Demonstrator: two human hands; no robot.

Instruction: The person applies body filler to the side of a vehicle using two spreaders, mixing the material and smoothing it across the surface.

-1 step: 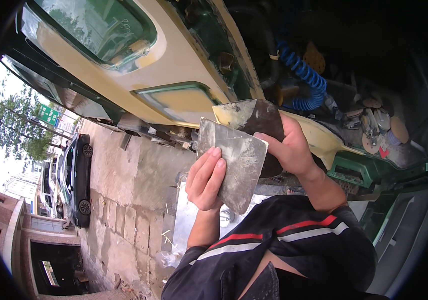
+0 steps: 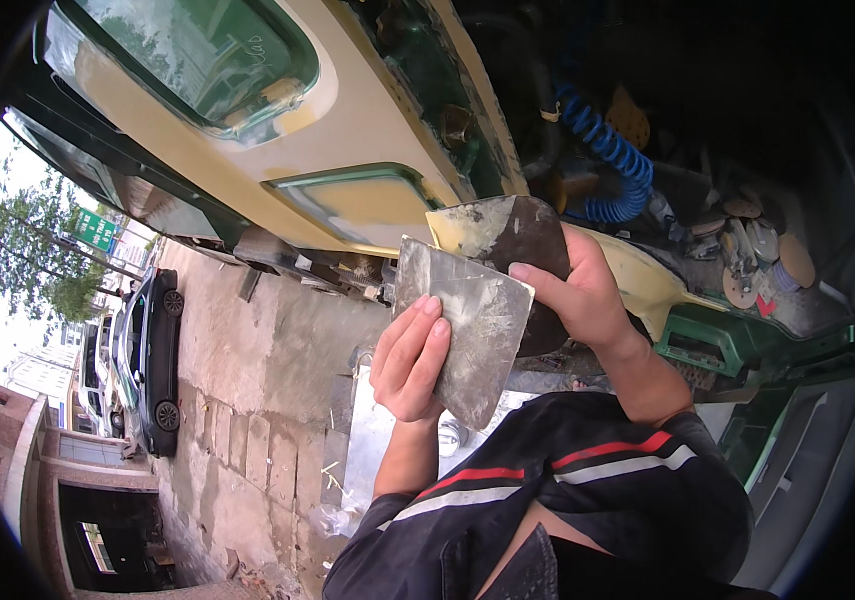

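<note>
My left hand (image 2: pixel 410 368) grips a flat grey filler board (image 2: pixel 473 325), scuffed and smeared with pale residue. Its fingers lie across the near face of the board, and its thumb is hidden behind. My right hand (image 2: pixel 588 292) is closed on a dark, thin filler spreader (image 2: pixel 531 238), thumb in front and the other fingers mostly behind it. Pale yellow filler (image 2: pixel 460 230) coats the upper left part of the spreader. The grey board overlaps the spreader's lower left part; whether they touch there I cannot tell.
A cream and green vehicle body panel (image 2: pixel 368 130) with yellow filler patches stands ahead. A coiled blue air hose (image 2: pixel 608 150) hangs in the dark interior at right, near several sanding discs (image 2: pixel 796 260). A dark car (image 2: pixel 153 350) is parked on the paved ground (image 2: pixel 238 350) at left.
</note>
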